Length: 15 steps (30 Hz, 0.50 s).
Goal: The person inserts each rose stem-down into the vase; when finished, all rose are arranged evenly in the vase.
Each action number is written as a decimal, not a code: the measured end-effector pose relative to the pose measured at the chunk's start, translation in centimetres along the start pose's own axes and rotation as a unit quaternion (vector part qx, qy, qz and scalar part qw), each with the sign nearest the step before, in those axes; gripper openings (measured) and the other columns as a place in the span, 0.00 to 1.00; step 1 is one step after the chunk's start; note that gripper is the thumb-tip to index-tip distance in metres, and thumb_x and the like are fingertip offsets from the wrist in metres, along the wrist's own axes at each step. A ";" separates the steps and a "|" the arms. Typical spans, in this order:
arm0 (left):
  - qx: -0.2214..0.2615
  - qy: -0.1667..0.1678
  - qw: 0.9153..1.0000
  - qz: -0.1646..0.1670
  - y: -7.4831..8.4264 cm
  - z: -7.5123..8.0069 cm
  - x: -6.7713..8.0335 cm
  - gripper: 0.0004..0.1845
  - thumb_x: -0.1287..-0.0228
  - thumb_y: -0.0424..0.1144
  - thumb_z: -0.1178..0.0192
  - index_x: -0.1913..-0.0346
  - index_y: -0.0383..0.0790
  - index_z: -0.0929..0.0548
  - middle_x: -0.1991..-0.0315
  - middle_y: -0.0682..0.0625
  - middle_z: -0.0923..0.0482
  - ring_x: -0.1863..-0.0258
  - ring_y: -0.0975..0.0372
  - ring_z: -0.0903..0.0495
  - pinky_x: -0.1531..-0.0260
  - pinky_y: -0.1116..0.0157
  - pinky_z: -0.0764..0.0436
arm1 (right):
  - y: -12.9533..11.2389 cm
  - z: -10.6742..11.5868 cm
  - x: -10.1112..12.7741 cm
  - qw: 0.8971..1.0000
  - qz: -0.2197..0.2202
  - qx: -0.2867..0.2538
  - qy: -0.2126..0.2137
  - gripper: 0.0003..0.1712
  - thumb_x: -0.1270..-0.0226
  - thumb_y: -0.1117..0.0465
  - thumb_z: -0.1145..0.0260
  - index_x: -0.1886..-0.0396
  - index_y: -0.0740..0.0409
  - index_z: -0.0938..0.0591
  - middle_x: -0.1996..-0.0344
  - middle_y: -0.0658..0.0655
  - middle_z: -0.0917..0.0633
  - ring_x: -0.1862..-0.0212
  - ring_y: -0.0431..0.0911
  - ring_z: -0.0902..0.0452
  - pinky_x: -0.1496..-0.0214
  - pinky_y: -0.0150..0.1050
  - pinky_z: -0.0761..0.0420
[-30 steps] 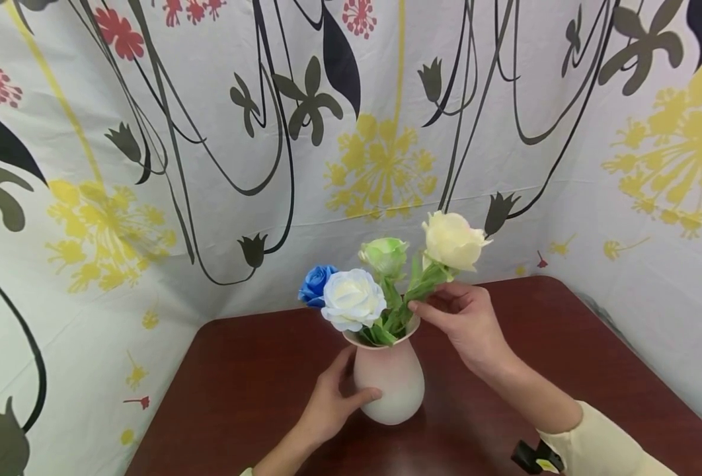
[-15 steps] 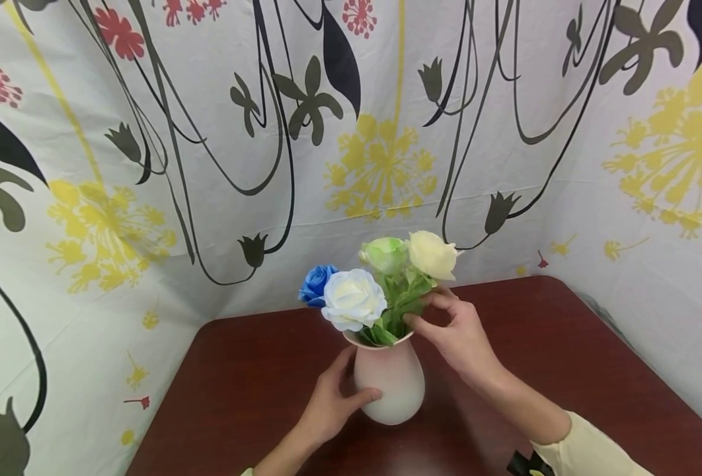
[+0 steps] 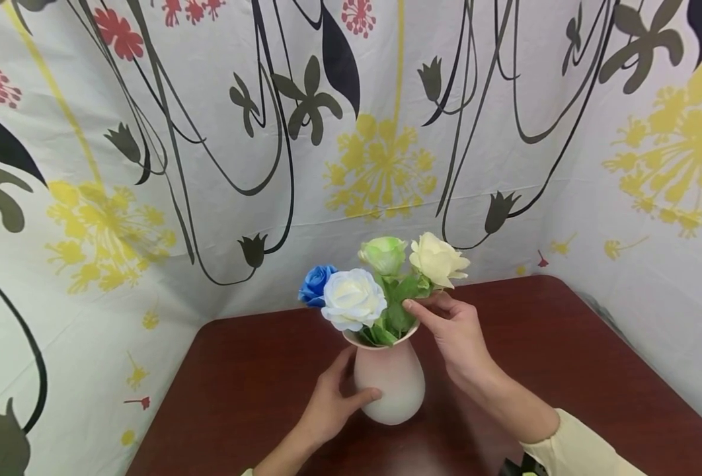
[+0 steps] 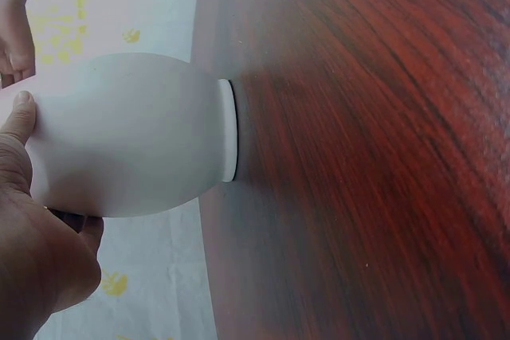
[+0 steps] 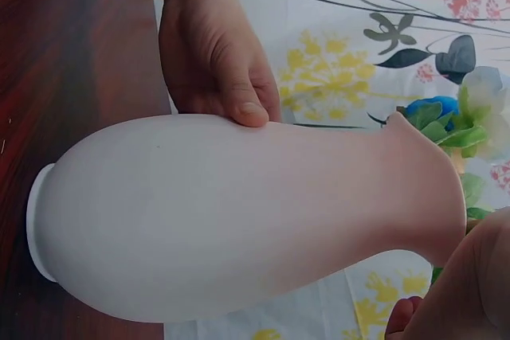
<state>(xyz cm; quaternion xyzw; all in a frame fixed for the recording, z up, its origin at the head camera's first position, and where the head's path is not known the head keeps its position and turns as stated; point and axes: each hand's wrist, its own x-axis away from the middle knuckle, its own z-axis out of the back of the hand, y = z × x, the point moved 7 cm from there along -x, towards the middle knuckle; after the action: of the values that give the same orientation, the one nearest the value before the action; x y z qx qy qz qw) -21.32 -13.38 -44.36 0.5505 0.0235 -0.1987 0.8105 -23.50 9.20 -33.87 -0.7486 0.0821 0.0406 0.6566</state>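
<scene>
A white vase with a pinkish neck [image 3: 391, 383] stands upright on the table. My left hand [image 3: 328, 404] holds its side, thumb across the front and fingers round the left; the left wrist view shows the vase's foot [image 4: 229, 130] on the wood. Above the rim, my right hand [image 3: 459, 334] pinches the leafy stem of a cream rose [image 3: 437, 259], which leans right; the stem's lower end is hidden inside the vase. A green-white rose [image 3: 383, 255], a pale blue-white rose [image 3: 353, 299] and a deep blue rose [image 3: 316, 285] also stand in the vase.
The dark red-brown table [image 3: 256, 377] has rounded far corners. Behind and at both sides hangs a white cloth [image 3: 220, 198] printed with flowers. A black object [image 3: 520, 467] sits by the right sleeve [image 3: 577, 446] at the bottom edge.
The cream rose has come down and left with my right hand, then tipped slightly right in the last half second. The left hand and vase have stayed in place.
</scene>
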 end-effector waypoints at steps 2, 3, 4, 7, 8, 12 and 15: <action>0.001 -0.001 1.000 0.002 0.0 0.0 0.0 0.41 0.33 0.51 0.25 0.22 0.54 0.31 0.29 0.56 0.24 0.30 0.60 0.25 0.32 0.55 0.24 | 0.2 0.0 -0.1 1.000 0.000 0.010 -0.001 0.11 0.31 0.62 0.23 0.55 0.64 0.09 0.59 0.46 0.11 0.43 0.42 0.22 0.40 0.34 0.22; 0.000 0.000 1.000 0.003 0.0 0.0 0.0 0.41 0.33 0.51 0.25 0.21 0.54 0.31 0.29 0.56 0.24 0.30 0.60 0.25 0.32 0.55 0.24 | 0.2 0.0 -0.1 1.000 -0.001 0.013 -0.001 0.11 0.31 0.61 0.22 0.55 0.64 0.09 0.58 0.46 0.11 0.44 0.42 0.22 0.41 0.34 0.22; 0.000 0.000 1.000 0.003 0.0 0.1 0.1 0.41 0.33 0.51 0.25 0.21 0.53 0.32 0.29 0.56 0.24 0.30 0.60 0.25 0.32 0.54 0.24 | 0.4 0.0 0.0 1.000 -0.004 0.012 -0.001 0.10 0.31 0.61 0.22 0.56 0.63 0.09 0.59 0.47 0.12 0.46 0.42 0.21 0.43 0.34 0.21; -0.001 0.002 1.000 0.001 0.1 0.1 0.1 0.41 0.33 0.51 0.25 0.21 0.52 0.32 0.28 0.56 0.24 0.30 0.59 0.25 0.32 0.54 0.24 | 0.9 0.1 0.2 1.000 -0.019 0.000 -0.008 0.10 0.30 0.60 0.23 0.54 0.61 0.09 0.59 0.47 0.12 0.53 0.42 0.19 0.48 0.35 0.19; -0.002 0.002 1.000 0.000 0.1 0.1 0.2 0.41 0.33 0.51 0.25 0.21 0.53 0.32 0.29 0.56 0.24 0.30 0.60 0.25 0.32 0.55 0.24 | 1.1 0.1 0.3 1.000 -0.022 -0.006 -0.011 0.10 0.30 0.60 0.23 0.54 0.60 0.10 0.59 0.47 0.12 0.55 0.42 0.19 0.50 0.35 0.19; -0.004 0.002 1.000 0.000 -0.1 0.1 0.2 0.41 0.33 0.52 0.25 0.22 0.55 0.32 0.28 0.56 0.25 0.30 0.60 0.25 0.33 0.55 0.23 | 1.7 0.3 0.8 0.999 -0.021 -0.024 -0.022 0.12 0.28 0.63 0.25 0.48 0.61 0.13 0.58 0.47 0.12 0.59 0.44 0.18 0.50 0.36 0.17; -0.008 0.000 1.000 0.001 -0.4 0.1 0.3 0.41 0.33 0.52 0.25 0.21 0.55 0.32 0.28 0.56 0.25 0.30 0.59 0.25 0.34 0.55 0.22 | 2.0 0.5 1.1 0.999 -0.013 -0.030 -0.034 0.17 0.27 0.65 0.27 0.42 0.64 0.16 0.54 0.49 0.12 0.58 0.45 0.17 0.46 0.38 0.17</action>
<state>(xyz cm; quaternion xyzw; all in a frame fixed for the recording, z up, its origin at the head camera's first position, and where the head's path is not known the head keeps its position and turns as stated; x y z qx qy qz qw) -21.19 -13.69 -44.80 0.5438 0.0250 -0.1977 0.8152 -22.74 9.38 -36.10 -0.7674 0.0487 0.0594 0.6366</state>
